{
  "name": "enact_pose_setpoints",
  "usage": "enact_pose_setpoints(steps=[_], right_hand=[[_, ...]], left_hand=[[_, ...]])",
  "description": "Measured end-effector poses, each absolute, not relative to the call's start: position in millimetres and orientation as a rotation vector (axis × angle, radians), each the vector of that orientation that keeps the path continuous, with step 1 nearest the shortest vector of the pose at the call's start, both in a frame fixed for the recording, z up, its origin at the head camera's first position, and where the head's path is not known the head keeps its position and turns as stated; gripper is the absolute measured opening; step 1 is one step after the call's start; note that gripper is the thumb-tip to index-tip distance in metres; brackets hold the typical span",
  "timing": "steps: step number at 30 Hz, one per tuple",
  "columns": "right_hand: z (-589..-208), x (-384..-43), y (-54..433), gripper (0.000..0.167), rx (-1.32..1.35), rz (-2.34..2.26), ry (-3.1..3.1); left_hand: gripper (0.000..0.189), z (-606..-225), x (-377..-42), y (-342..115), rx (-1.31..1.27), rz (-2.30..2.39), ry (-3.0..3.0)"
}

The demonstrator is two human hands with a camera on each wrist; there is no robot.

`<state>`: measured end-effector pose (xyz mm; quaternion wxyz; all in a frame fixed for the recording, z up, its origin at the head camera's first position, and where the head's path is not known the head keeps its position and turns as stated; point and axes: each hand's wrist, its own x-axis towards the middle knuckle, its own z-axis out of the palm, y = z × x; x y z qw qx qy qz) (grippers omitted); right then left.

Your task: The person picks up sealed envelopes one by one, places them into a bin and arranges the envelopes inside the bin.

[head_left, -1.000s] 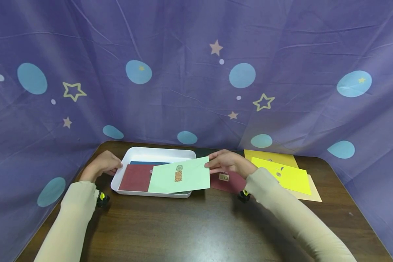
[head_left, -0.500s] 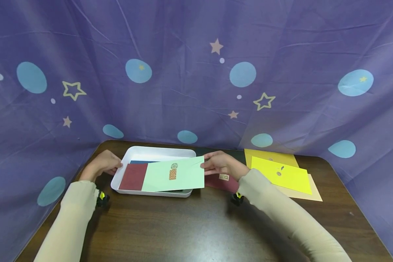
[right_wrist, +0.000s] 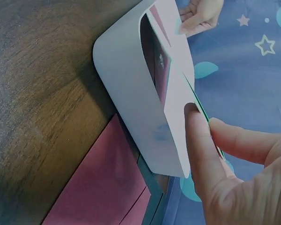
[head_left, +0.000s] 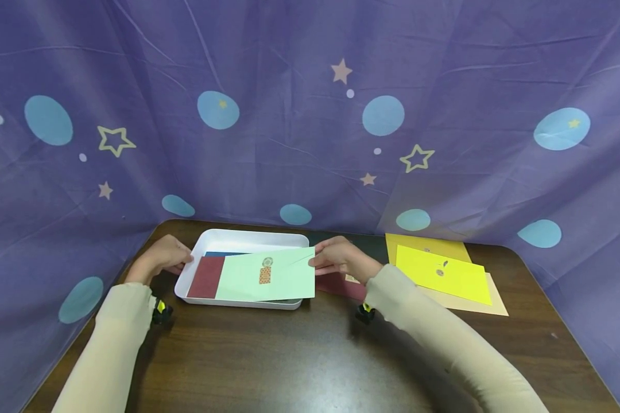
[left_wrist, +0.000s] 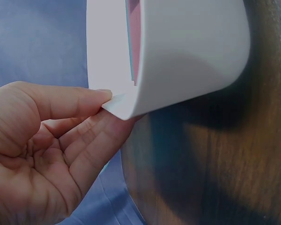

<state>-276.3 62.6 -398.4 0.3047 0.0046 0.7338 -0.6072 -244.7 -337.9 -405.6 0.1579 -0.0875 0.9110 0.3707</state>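
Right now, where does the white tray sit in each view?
Head: white tray left of centre, on the far part of the table.
Left wrist: white tray upper middle, cut off by the top edge.
Right wrist: white tray slanting through the upper middle.
Shared landmark: left hand at its rim.

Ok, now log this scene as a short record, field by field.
Left grip: pinches rim of white tray
Right grip: pinches mint envelope by its right end
Mint envelope: over the tray
Visible in tray: red envelope, blue paper
Right of tray: second red envelope, dark green paper
Farther right: bright yellow envelope, mustard envelope, beige envelope
Table: brown wood
Backdrop: purple cloth
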Motion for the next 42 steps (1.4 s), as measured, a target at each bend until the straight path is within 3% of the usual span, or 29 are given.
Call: enact_pose_setpoints(steps=[28,36,42], right_hand=[[-403.1,-270.1,18.4,0.024,0.04,-1.649,1.986],[-405.3,-271.4,15.6,0.012,-0.051,-1.558,2.09],[-407.9,-269.3,13.4,0.013,-0.116,-1.532,2.181]], left_hand=[[0.039,-408.3,-246.3,-336.6,-0.312,1.039,2.618],[0.039,-406.8,-245.7,-335.6,-0.316,1.045,2.618],[0.038,-407.1,-245.1,-335.2,-0.324,1.042,2.627]])
